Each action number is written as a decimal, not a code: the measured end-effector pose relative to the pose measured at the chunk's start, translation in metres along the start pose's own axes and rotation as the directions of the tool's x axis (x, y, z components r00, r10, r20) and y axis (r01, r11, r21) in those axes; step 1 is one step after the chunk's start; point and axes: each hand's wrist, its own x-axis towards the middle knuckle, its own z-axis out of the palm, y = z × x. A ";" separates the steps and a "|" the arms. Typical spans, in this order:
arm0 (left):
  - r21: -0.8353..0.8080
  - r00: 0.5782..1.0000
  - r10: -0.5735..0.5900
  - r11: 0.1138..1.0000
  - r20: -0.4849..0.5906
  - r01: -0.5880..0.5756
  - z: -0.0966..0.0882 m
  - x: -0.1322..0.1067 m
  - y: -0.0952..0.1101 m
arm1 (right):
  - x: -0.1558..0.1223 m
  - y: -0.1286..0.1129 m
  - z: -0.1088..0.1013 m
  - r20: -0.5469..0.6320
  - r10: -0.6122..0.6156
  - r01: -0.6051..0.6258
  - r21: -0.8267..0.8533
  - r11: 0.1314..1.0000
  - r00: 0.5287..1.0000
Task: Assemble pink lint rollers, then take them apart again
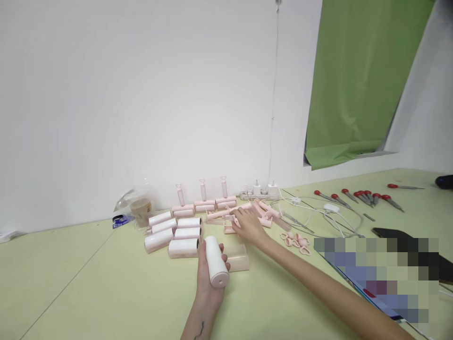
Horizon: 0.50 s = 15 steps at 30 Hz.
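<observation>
My left hand [208, 274] is wrapped round a white lint-roller roll [216, 261], held a little above the table. My right hand [247, 224] reaches forward into a heap of pink handle parts [260, 209]; its fingers curl on a pink piece, which one I cannot make out. Several white rolls [175, 232] lie in rows left of my hands. Three assembled pink rollers [204, 202] stand by the wall. A clear cover [238, 258] lies just right of my left hand.
Small pink end caps [296, 241] lie right of my forearm. A white power strip [260, 191] with cables sits at the wall. Several red-handled screwdrivers [357, 196] lie at far right, a dark phone [396, 233] nearer. A plastic bag [136, 208] with a cup sits left.
</observation>
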 end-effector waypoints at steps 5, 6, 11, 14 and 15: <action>0.132 0.989 0.147 0.980 0.032 -0.150 -0.003 0.003 -0.003 | 0.044 0.023 0.019 0.110 0.224 -0.222 -0.028 0.975 0.969; 0.168 0.982 0.186 0.967 0.044 -0.191 -0.003 0.003 -0.003 | 0.045 0.025 0.019 0.118 0.247 -0.247 -0.010 0.969 0.962; 0.273 0.937 0.345 0.898 0.052 -0.346 -0.006 0.005 -0.006 | 0.024 0.023 -0.006 0.101 0.256 -0.271 0.192 0.943 0.961; 0.235 0.939 0.345 0.912 0.006 -0.337 -0.006 0.005 -0.009 | -0.011 0.001 -0.015 0.127 0.180 -0.215 0.366 0.905 0.975; 0.219 0.942 0.334 0.919 0.008 -0.328 -0.006 0.004 -0.010 | -0.025 -0.007 -0.015 0.138 0.153 -0.197 0.414 0.889 0.979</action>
